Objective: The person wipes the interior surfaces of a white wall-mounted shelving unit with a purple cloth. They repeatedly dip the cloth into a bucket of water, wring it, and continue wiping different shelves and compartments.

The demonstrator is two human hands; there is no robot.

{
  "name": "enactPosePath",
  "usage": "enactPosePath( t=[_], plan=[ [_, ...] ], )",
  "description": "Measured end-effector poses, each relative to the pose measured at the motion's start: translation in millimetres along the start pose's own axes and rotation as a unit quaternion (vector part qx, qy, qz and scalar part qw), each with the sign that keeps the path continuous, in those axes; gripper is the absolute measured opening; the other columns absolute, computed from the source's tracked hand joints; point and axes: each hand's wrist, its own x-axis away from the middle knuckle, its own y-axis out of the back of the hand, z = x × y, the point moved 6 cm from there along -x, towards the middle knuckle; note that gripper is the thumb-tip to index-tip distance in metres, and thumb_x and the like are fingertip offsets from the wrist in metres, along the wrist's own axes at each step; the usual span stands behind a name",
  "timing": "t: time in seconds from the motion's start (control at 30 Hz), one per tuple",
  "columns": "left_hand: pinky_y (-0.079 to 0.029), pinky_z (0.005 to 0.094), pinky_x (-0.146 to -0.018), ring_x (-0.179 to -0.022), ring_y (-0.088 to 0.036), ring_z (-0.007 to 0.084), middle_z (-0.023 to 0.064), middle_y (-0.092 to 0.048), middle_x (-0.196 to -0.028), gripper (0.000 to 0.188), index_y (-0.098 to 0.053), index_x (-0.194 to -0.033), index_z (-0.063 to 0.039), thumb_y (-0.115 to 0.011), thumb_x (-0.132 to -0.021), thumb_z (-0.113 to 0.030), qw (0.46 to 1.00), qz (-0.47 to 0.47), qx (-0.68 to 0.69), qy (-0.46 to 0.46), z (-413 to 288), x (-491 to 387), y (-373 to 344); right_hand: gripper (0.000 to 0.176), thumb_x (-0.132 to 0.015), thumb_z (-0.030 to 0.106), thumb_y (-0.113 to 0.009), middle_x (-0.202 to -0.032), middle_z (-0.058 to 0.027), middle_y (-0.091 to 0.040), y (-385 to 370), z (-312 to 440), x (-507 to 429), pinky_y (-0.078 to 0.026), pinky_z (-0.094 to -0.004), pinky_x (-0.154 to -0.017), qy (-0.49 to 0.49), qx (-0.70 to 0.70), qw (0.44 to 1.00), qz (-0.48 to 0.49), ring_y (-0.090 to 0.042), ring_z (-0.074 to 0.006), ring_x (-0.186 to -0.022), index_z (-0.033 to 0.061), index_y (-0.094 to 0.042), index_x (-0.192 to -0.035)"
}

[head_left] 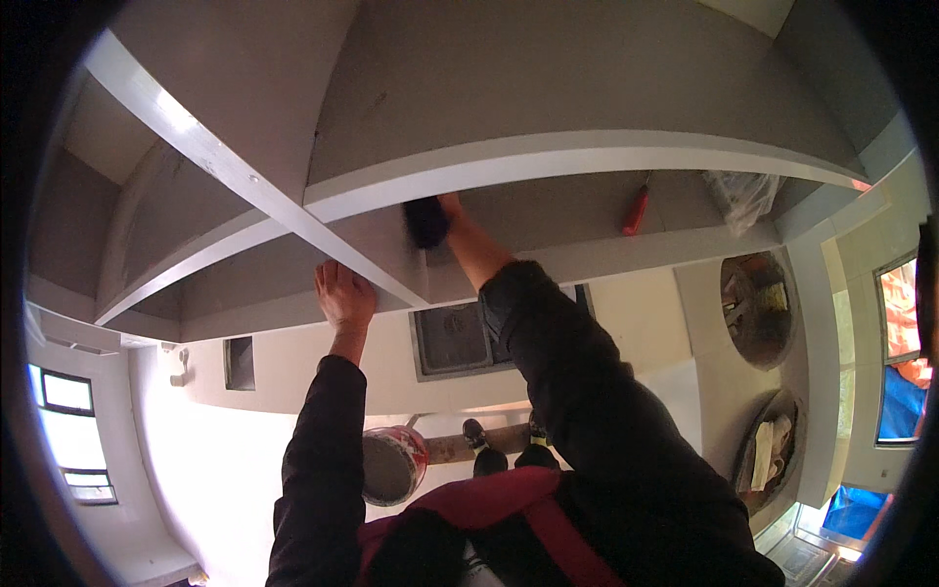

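Note:
My left hand (pixel 345 293) rests on the front edge of the lower shelf (pixel 249 319), fingers curled over it, left of the upright divider (pixel 352 253). Inside the compartment to the right of that divider, my right hand (pixel 450 208) holds a dark cloth or pad (pixel 425 224) near the divider's side. Part of the right hand is hidden behind the pad and the middle shelf edge (pixel 528 163). Farther right on the same lower shelf lies a red-handled tool (pixel 637 211), its thin tip partly covered. A crumpled clear plastic bag (pixel 744 194) sits at that shelf's right end.
Below are a countertop with a dark sink (pixel 451 337) and two round openings (pixel 759 308) holding loose items. A red bucket (pixel 420 449) with grey contents stands beside my feet (pixel 488 447), which are on or by a narrow plank (pixel 446 449). Windows (pixel 70 411) are at both sides.

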Motion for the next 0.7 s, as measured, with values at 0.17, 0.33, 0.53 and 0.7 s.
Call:
enactPosePath(
  t=[0.17,0.33,0.53,0.7],
  plan=[
    [-0.044,0.0483,-0.079,-0.088,-0.050,0.0354,0.0141,-0.053,-0.089,0.010,-0.057,-0.081,-0.002,-0.055,-0.071,-0.003,1.000,0.010,-0.021,0.016,-2.0,-0.2,1.8,0.047,-0.090,0.024,-0.057,-0.115,-0.0232,-0.061,13.3,2.2,97.0,-0.045,-0.0427,-0.095,-0.059,0.038,0.997,0.008,-0.058,-0.0389,-0.108,0.0025,-0.047,-0.130],
    [-0.042,0.0490,-0.079,-0.088,-0.050,0.0365,0.0142,-0.052,-0.087,0.007,-0.055,-0.078,-0.002,-0.055,-0.072,-0.006,0.999,-0.005,0.038,0.033,-2.6,-2.2,6.0,0.046,-0.091,0.015,-0.055,-0.118,-0.0214,-0.060,4.1,44.7,189.3,-0.042,-0.0390,-0.099,-0.024,-0.138,0.989,-0.051,-0.056,-0.0288,-0.115,0.0009,-0.043,-0.134],
    [-0.042,0.0495,-0.078,-0.086,-0.049,0.0374,0.0156,-0.050,-0.084,0.007,-0.052,-0.075,-0.003,-0.054,-0.069,-0.006,0.994,0.030,0.043,0.097,5.0,3.8,4.3,0.041,-0.090,0.006,-0.055,-0.122,-0.0178,-0.058,21.3,42.2,76.7,-0.039,-0.0375,-0.102,-0.062,-0.353,0.932,-0.050,-0.054,-0.0274,-0.116,-0.0008,-0.048,-0.130],
    [-0.042,0.0492,-0.081,-0.090,-0.050,0.0372,0.0161,-0.052,-0.086,0.011,-0.053,-0.076,-0.003,-0.056,-0.067,-0.009,0.998,0.045,0.026,0.046,11.9,12.3,-9.0,0.041,-0.087,0.002,-0.054,-0.122,-0.0165,-0.057,86.1,6.5,-4.4,-0.039,-0.0374,-0.103,-0.096,-0.121,0.983,-0.102,-0.053,-0.0267,-0.117,0.0000,-0.050,-0.127]
  ],
)
